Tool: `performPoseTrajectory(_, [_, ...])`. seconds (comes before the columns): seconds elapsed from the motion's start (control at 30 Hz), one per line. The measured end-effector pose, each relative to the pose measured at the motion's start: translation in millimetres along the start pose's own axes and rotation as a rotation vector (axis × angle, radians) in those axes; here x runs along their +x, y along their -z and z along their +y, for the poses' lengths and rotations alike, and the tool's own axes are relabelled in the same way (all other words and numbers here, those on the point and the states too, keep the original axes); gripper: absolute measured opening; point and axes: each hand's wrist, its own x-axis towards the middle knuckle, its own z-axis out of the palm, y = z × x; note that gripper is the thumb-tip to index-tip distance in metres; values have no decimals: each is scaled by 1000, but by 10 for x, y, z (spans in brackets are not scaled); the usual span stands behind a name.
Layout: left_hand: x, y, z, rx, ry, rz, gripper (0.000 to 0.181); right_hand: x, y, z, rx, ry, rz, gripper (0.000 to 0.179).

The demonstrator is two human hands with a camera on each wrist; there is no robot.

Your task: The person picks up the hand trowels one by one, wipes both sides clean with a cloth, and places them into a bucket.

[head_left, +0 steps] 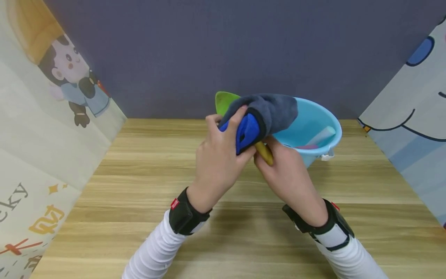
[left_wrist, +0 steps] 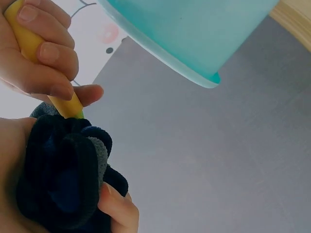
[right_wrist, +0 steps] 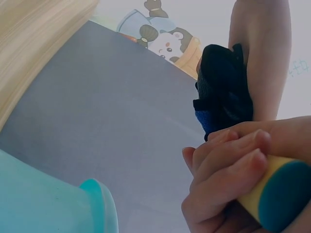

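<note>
My left hand grips a grey and blue cloth with dark edging, bunched round a toy shovel. The shovel's green blade sticks out past the cloth at the upper left in the head view. Its yellow handle is held by my right hand, fingers curled round it. In the right wrist view the handle's teal end pokes from that fist. The left wrist view has the cloth close to the handle. Most of the blade is covered by cloth.
A light blue bucket stands on the wooden table just behind and right of my hands. Inside lie a pale blue piece and a pink one. A dark grey wall rises behind, with printed side panels.
</note>
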Motion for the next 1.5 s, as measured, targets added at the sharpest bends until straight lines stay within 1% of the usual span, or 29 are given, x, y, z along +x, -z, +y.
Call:
performPoseTrajectory(0.13, [7, 9, -11, -3, 10, 8, 81, -6, -4, -8, -4, -6, -8, 28])
performPoseTrajectory(0.37, [14, 35, -35, -20, 19, 6, 80, -11, -15, -7, -8, 9, 0, 30])
performPoseTrajectory(0.57, [19, 44, -58, -12, 33, 21, 80, -24, -19, -18, -10, 4, -8, 28])
performPoseTrajectory(0.87, [32, 63, -80, -17, 47, 36, 78, -38, -25, -29, -12, 16, -3, 21])
performPoseTrajectory(1.07, [47, 81, -97, -21, 71, 47, 76, -45, -30, -38, -17, 17, -10, 18])
performPoseTrajectory(1.2, [56, 94, -109, -13, 85, 51, 76, -49, -34, -44, -23, 19, -13, 15])
performPoseTrajectory(1.5, [86, 112, -148, 12, 85, 79, 75, -51, -28, -50, -23, -1, -23, 15])
